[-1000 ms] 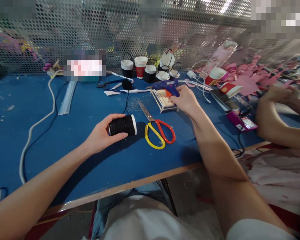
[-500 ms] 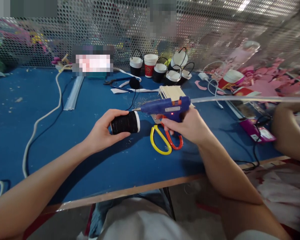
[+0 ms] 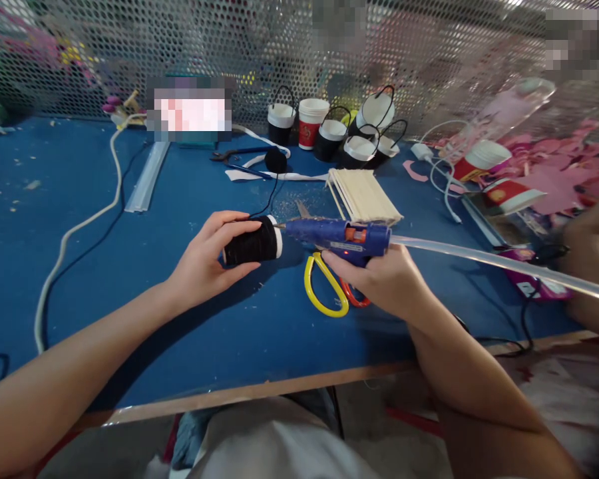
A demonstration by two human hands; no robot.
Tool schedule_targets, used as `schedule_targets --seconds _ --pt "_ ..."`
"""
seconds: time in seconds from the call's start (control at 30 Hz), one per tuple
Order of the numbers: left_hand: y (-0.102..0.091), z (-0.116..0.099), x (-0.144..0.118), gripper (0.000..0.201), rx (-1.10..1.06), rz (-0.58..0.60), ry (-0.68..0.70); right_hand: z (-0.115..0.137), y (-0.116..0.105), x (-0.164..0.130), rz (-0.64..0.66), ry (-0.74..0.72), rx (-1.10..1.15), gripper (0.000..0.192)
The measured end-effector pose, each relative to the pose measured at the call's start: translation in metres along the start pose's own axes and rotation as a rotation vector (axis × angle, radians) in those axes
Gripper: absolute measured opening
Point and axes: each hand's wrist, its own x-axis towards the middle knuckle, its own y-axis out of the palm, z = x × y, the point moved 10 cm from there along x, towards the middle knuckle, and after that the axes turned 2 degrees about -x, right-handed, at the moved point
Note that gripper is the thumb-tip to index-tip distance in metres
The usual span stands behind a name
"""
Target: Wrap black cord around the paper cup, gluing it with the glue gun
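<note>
My left hand [image 3: 204,256] is closed around a paper cup wrapped in black cord [image 3: 252,243], lying on its side with its white rim to the right. A loose strand runs from the cup back to a black ball of cord [image 3: 275,159]. In my right hand [image 3: 392,276] is a blue hot glue gun [image 3: 337,236], its small light lit red. The nozzle points left and sits at the cup's upper edge, near the white rim. A long clear glue stick [image 3: 479,256] sticks out of its back. Scissors with yellow and red handles [image 3: 327,306] lie beneath the gun, partly hidden.
Several black-wrapped cups with cord handles [image 3: 330,140] and a red paper cup [image 3: 313,126] stand by the mesh wall. A bundle of wooden sticks [image 3: 367,196], pliers [image 3: 224,157] and clear glue sticks [image 3: 150,176] lie around. Another person's arm [image 3: 594,279] is at right.
The glue gun's nozzle has moved down and right, from above the cup's side to near its white rim. The glue stick behind it now slopes downward. My left hand still holds the cup.
</note>
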Motion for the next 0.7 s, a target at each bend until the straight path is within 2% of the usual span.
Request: schedule_targets --seconds 0.13,0.43,0.7 --pt "0.001 -0.001 0.0 0.046 0.005 0.012 -0.001 0.009 0.004 0.001 0.069 -0.05 -0.058 0.022" --pt "0.002 -0.003 0.0 0.045 0.003 0.001 0.017 0.011 0.003 0.001 0.041 -0.03 -0.126 0.022" --pt "0.001 0.002 0.0 0.047 -0.014 -0.016 -0.016 0.016 0.003 -0.002 0.073 -0.114 -0.183 0.026"
